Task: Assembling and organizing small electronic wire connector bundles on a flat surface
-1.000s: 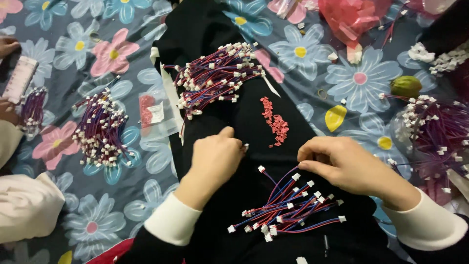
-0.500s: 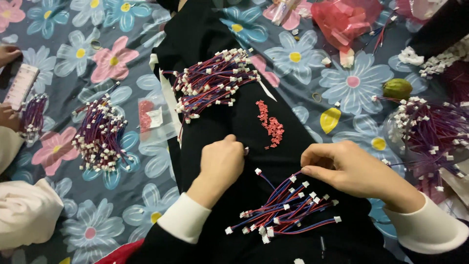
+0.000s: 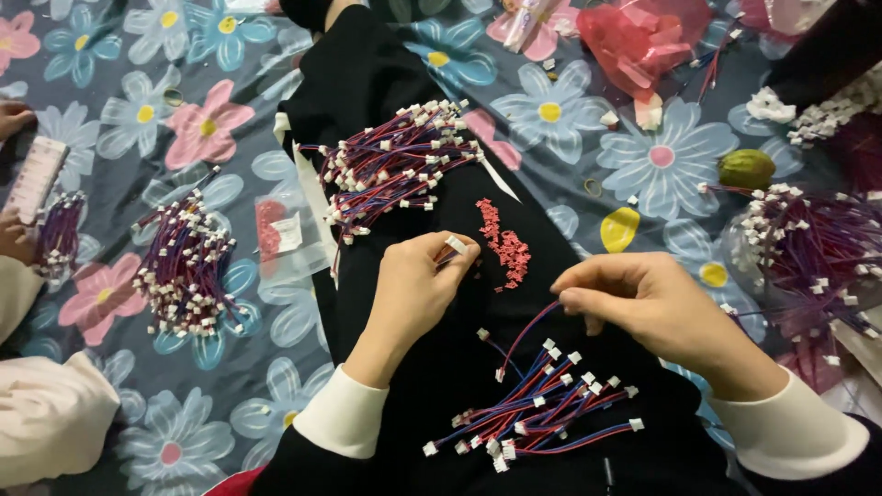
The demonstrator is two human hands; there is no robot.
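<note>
Floral fabric (image 3: 184, 404), grey-blue with pink and white blooms, spreads beneath everything, with a black cloth (image 3: 441, 367) lying over it under the person's hands. Far to the left of the left hand, another person's hands (image 3: 14, 239) and pale sleeve sit at the edge beside a small bundle of wires. Nearer, well left of the left hand, lies a purple-looking wire bundle (image 3: 184, 266) with white plugs, and just beside it a clear bag (image 3: 285, 234) holding something red.

The left hand (image 3: 413, 285) is curled, thumb and fingers pinching a white connector (image 3: 455, 244) at its tip. Above this hand, on the black cloth, rests a large heap of red and blue wires (image 3: 395, 165). Between the two hands, slightly above them, lies a little pile of red pins (image 3: 503, 243).

The right hand (image 3: 643, 303) is closed loosely, its fingertips pinching one red wire (image 3: 528, 332) that hangs down toward the loose wires (image 3: 542, 409) fanned out below and between both hands, each ending in a white plug. Above the right hand, well apart, sits crumpled pink plastic (image 3: 643, 41). To its upper right a green fruit (image 3: 746, 168) rests on the fabric, and at the far right another tangled wire heap (image 3: 808, 248) lies near the wrist.
</note>
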